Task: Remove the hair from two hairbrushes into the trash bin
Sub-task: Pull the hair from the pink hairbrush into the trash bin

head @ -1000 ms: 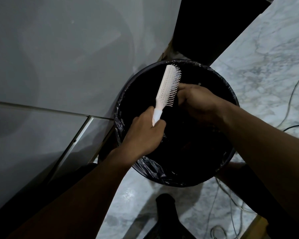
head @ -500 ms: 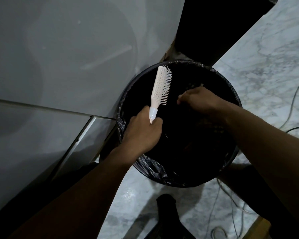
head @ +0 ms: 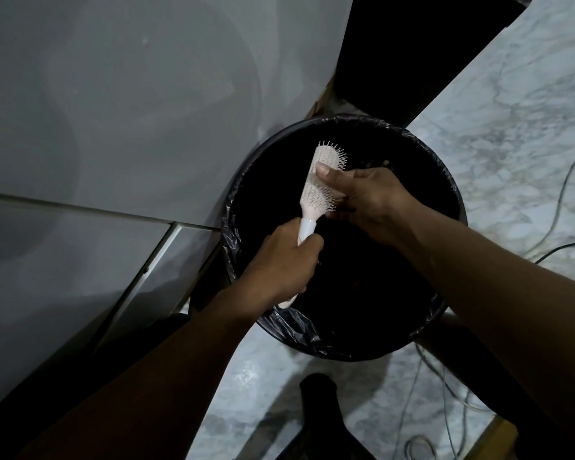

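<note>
pale pink plastic hairbrush [head: 312, 194] sits above the round black bag-lined trash bin [head: 299, 327] at frame centre, its long axis rising from the handle clenched in the left hand [head: 279, 263] to the bristled head, which the right hand [head: 369, 197] pinches from the right.

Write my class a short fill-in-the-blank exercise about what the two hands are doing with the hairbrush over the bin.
1. The left hand grips the hairbrush by its ____.
2. The right hand has its thumb on the brush's ____.
3. Both hands are above a round bin lined with a ____ plastic bag.
Missing words: handle; bristles; black.
</note>
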The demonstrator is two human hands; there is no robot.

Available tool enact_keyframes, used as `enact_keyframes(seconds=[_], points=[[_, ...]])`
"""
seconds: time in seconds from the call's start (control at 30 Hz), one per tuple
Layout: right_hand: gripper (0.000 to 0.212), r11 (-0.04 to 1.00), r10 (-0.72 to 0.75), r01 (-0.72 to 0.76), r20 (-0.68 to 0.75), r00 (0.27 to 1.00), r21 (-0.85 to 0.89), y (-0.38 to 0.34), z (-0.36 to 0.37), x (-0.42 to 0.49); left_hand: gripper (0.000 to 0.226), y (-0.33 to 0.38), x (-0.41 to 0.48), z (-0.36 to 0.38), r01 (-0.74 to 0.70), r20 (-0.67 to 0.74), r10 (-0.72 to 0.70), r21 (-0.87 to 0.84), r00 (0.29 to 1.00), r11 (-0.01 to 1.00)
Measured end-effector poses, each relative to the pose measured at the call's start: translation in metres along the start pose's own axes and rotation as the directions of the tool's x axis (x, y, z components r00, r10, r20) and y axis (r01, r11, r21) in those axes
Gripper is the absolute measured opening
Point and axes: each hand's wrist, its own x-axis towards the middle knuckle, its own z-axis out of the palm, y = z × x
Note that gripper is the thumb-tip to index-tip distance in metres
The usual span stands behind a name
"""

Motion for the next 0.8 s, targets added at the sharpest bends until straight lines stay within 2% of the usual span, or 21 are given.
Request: enact_keyframes(seconds=[0.07, 0.17, 0.4, 0.7, 0.73, 0.8], points=[[0.032, 0.997, -0.072, 0.071, -0.069, 0.995, -0.014, 0.003, 0.000, 0.003, 0.015, 0.001, 0.001, 0.000, 0.003, -0.004, -0.004, -0.010, 1.000, 1.000], [0.032, 0.985, -0.167, 0.160, -0.129, 0.978, -0.060, 0.008, 0.002, 0.004, 0.013, -0.001, 0.003, -0.001, -0.007, -0.020, 0.008, 0.012, 1.000, 1.000], [0.038, 0.964, -0.259, 0.232, -0.280, 0.924, -0.127, 0.017, 0.008, 0.003, 0.016, 0.000, 0.003, -0.002, 0.000, -0.019, 0.000, 0.006, 1.000, 1.000], [0.035, 0.948, -0.297, 0.229, -0.346, 0.890, -0.223, 0.019, 0.009, 0.003, 0.015, 0.004, 0.002, -0.003, -0.012, -0.036, 0.013, 0.014, 0.999, 1.000], [0.034, 0.951, -0.288, 0.222, -0.356, 0.889, -0.214, 0.018, 0.010, 0.003, 0.016, 0.004, 0.002, -0.003, -0.008, -0.038, 0.009, 0.017, 0.999, 1.000], [0.034, 0.976, -0.216, 0.197, -0.379, 0.900, -0.090, 0.013, 0.011, 0.002, 0.018, 0.006, 0.002, -0.003, 0.009, -0.042, -0.008, 0.014, 0.999, 1.000]])
